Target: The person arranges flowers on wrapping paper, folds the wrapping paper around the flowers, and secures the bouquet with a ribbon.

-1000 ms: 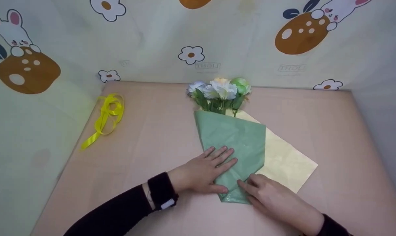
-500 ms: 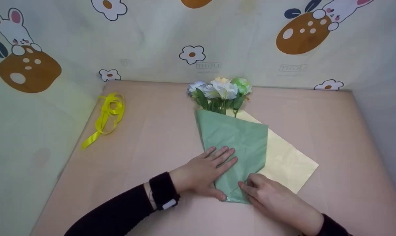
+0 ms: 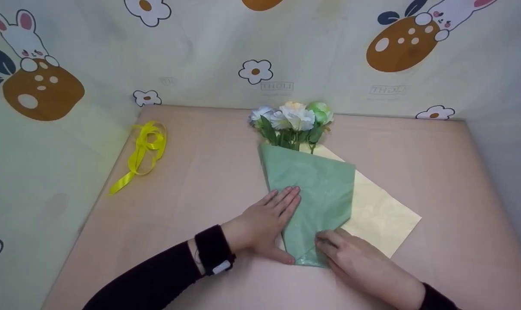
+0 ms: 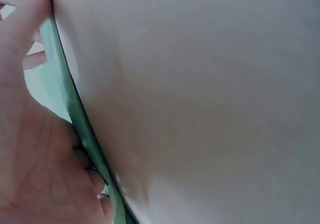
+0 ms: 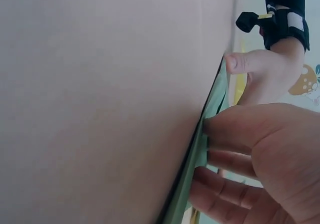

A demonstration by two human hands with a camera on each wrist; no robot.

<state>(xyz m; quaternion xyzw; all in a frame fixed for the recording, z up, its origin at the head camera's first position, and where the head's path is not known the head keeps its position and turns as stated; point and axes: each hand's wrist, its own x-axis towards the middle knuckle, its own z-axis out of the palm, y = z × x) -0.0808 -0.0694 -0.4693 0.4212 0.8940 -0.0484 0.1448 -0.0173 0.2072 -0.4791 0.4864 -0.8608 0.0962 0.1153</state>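
Observation:
Green wrapping paper (image 3: 316, 185) lies folded over the stems of a bouquet of artificial flowers (image 3: 292, 118), whose pale blue, white and green blooms stick out at its top. My left hand (image 3: 266, 224) rests flat on the paper's left side, fingers extended upward and thumb at the bottom corner. At the lower right edge, my right hand (image 3: 355, 256) pinches a fold of the green paper with curled fingers. The right wrist view shows its thumb and fingers (image 5: 225, 126) against the paper edge. A cream sheet (image 3: 385, 211) shows beneath, spreading to the right.
A loosely looped yellow ribbon (image 3: 146, 148) lies at the table's left edge. The pinkish table (image 3: 208, 172) meets a patterned backdrop (image 3: 208, 51) with rabbits and flowers at the back and left side.
My left fingers have drawn together and shifted slightly left, and the thumb has slid down to the paper's bottom corner. My right index finger has curled in at the fold.

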